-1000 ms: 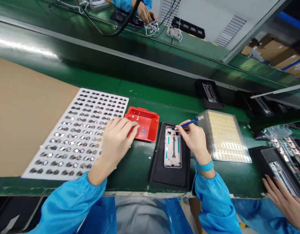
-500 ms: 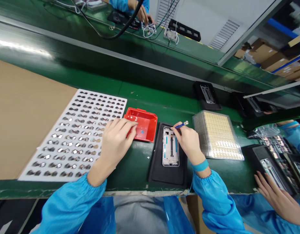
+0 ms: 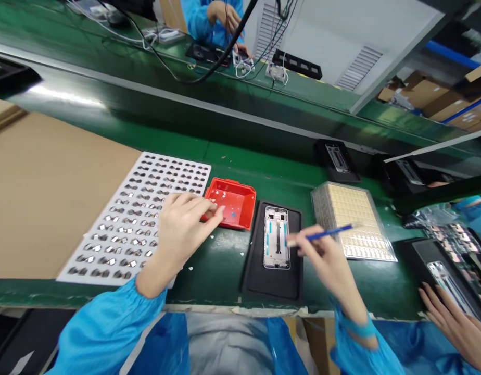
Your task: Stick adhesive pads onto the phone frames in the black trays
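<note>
My right hand [image 3: 327,259] is closed around a slim blue pen-like tool [image 3: 329,233], blurred by motion. It is beside the right edge of a phone frame [image 3: 272,250] with blue strips and a dark ribbon cable down its middle. The frame lies on a black tray [image 3: 260,286]. My left hand [image 3: 181,225] hovers at the near left side of a red bin [image 3: 246,208] with small white bits inside. Its fingers are curled, with the thumb stretched out apart from them, and nothing shows between them.
Left lies a white sheet [image 3: 119,208] with rows of small dark parts, beside brown cardboard [image 3: 61,198]. Stacked clear trays [image 3: 353,213] stand right. A co-worker's hand [image 3: 453,317] rests by another black tray at far right. Several white bits dot the green bench.
My right hand has moved right and nearer me, from the frame's top end to its right side, with the blue tool now lying more level. My left thumb has stretched out further.
</note>
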`<state>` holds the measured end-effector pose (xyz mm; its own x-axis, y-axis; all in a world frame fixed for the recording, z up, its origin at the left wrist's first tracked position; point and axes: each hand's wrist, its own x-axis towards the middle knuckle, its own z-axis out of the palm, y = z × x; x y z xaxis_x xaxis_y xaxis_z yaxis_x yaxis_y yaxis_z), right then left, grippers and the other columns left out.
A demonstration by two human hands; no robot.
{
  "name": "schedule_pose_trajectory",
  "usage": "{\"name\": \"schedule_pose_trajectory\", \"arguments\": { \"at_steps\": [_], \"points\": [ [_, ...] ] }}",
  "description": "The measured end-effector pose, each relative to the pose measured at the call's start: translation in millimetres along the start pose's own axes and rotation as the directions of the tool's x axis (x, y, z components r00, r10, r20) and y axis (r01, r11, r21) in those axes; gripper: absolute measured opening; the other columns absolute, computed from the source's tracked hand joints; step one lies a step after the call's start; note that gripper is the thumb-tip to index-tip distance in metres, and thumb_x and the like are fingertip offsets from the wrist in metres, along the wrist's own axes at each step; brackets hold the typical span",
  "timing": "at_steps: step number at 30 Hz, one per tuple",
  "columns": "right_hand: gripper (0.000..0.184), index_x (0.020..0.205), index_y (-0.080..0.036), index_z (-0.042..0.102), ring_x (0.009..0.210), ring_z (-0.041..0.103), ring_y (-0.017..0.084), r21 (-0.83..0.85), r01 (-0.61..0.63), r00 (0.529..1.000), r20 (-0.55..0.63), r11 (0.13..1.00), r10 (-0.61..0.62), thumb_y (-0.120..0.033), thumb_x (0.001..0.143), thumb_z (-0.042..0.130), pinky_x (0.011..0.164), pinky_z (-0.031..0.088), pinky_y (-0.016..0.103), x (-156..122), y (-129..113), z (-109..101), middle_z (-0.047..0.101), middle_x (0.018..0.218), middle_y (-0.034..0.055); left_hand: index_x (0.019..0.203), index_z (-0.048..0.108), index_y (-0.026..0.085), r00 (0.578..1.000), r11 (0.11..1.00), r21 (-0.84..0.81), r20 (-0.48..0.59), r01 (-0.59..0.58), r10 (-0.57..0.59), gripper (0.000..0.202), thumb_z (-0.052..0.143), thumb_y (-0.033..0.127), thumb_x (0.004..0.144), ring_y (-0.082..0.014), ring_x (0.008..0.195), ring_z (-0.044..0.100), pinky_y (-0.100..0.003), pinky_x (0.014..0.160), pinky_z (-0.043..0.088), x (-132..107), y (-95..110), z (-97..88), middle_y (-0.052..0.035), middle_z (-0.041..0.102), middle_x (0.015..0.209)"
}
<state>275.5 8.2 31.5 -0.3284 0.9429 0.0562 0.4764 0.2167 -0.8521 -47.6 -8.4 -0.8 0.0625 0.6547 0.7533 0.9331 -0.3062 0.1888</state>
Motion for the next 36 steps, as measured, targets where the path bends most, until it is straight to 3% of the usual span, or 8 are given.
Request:
{"name": "schedule_pose_trajectory", "arguments": {
  "at_steps": [3, 5, 10, 17, 24, 30, 33, 36],
  "points": [
    [0.023, 0.094, -0.025, 0.075, 0.091, 0.084, 0.023, 0.075, -0.12, 0.93, 0.357, 0.99, 0.085, -0.038, 0.109, 0.063, 0.073, 0.066, 0.028, -57.0, -11.8, 16.2, 0.085, 0.098, 0.0028, 0.073, 0.057, 0.025, 1.0, 1.0, -0.026, -0.02, -0.004, 0.003, 0.034, 0.066, 0.024, 0.105, -0.0197, 0.064, 0.062, -0.039, 0.068, 0.042, 8.6, -2.3, -3.5, 0.0026, 0.069, 0.066],
    [0.012, 0.1, -0.027, 0.075, 0.09, 0.084, 0.021, -0.007, -0.103, 0.9, 0.425, 0.995, 0.096, -0.027, 0.106, 0.065, 0.078, 0.064, 0.026, -82.3, -10.6, 31.1, 0.085, 0.1, -0.0008, 0.08, 0.06, 0.024, 0.999, 0.998, -0.057, -0.033, 0.003, -0.005, 0.028, 0.064, 0.022, 0.107, -0.0193, 0.065, 0.062, -0.038, 0.068, 0.042, 12.8, -1.4, -4.0, 0.0021, 0.07, 0.07],
    [0.009, 0.101, -0.027, 0.068, 0.079, 0.082, 0.025, -0.224, 0.0, 0.949, 0.307, 0.975, 0.071, -0.026, 0.107, 0.061, 0.072, 0.059, 0.03, -73.2, 12.8, 47.9, 0.083, 0.09, -0.0005, 0.113, 0.07, 0.019, 1.0, 0.992, -0.126, -0.005, -0.002, 0.001, 0.018, 0.055, 0.011, 0.107, -0.0204, 0.082, 0.071, -0.035, 0.076, 0.048, 12.8, 4.3, -4.1, -0.0022, 0.077, 0.089],
    [0.009, 0.098, -0.025, 0.062, 0.078, 0.08, 0.028, -0.266, 0.014, 0.995, 0.096, 0.964, 0.012, -0.026, 0.108, 0.061, 0.073, 0.057, 0.036, 29.3, 36.1, 42.2, 0.081, 0.083, 0.0027, 0.116, 0.07, 0.02, 1.0, 0.986, -0.166, 0.023, -0.012, 0.016, 0.021, 0.053, 0.011, 0.108, -0.0172, 0.087, 0.073, -0.029, 0.082, 0.052, 2.9, 2.1, -24.7, -0.0011, 0.077, 0.094],
    [0.025, 0.078, -0.023, 0.063, 0.15, 0.057, 0.036, -0.217, 0.03, 0.994, -0.095, 0.976, -0.052, -0.012, 0.098, 0.075, 0.128, 0.044, 0.05, 131.9, 39.0, 54.5, 0.07, 0.145, 0.0207, 0.116, 0.072, 0.023, 0.996, 0.983, -0.178, 0.072, -0.046, 0.06, 0.019, 0.054, 0.023, 0.11, -0.0154, 0.092, 0.074, -0.023, 0.088, 0.053, 5.4, -10.1, -44.8, 0.0002, 0.08, 0.098],
    [0.019, 0.09, -0.023, 0.073, 0.158, 0.049, 0.029, -0.017, 0.139, 0.971, -0.193, 0.99, -0.14, -0.029, 0.108, 0.068, 0.13, 0.043, 0.043, 62.7, 15.3, 49.8, 0.063, 0.159, 0.0138, 0.107, 0.076, 0.027, 0.996, 0.925, -0.377, 0.093, 0.049, -0.015, 0.019, 0.057, 0.031, 0.109, -0.014, 0.092, 0.077, -0.02, 0.088, 0.056, 5.8, 19.7, -24.8, 0.0029, 0.082, 0.1],
    [0.021, 0.097, -0.025, 0.076, 0.152, 0.056, 0.031, 0.028, 0.206, 0.879, -0.445, 0.978, -0.173, -0.04, 0.108, 0.065, 0.126, 0.047, 0.045, -0.8, 23.0, 21.5, 0.071, 0.15, 0.0111, 0.109, 0.078, 0.029, 0.958, 0.804, -0.563, 0.285, 0.191, -0.028, 0.022, 0.057, 0.035, 0.108, -0.0163, 0.092, 0.079, -0.024, 0.085, 0.06, -2.8, 61.3, 7.8, 0.0018, 0.082, 0.099],
    [0.031, 0.097, -0.024, 0.074, 0.144, 0.062, 0.034, -0.05, 0.05, 0.605, -0.793, 0.998, -0.07, -0.053, 0.104, 0.067, 0.125, 0.045, 0.053, -40.3, 57.3, -19.7, 0.07, 0.151, 0.0147, 0.126, 0.076, 0.025, 0.848, 0.65, -0.649, 0.53, 0.395, 0.015, 0.036, 0.052, 0.042, 0.106, -0.0236, 0.105, 0.078, -0.035, 0.09, 0.065, -10.3, 111.0, 56.6, -0.0082, 0.082, 0.118]
  ]
}}
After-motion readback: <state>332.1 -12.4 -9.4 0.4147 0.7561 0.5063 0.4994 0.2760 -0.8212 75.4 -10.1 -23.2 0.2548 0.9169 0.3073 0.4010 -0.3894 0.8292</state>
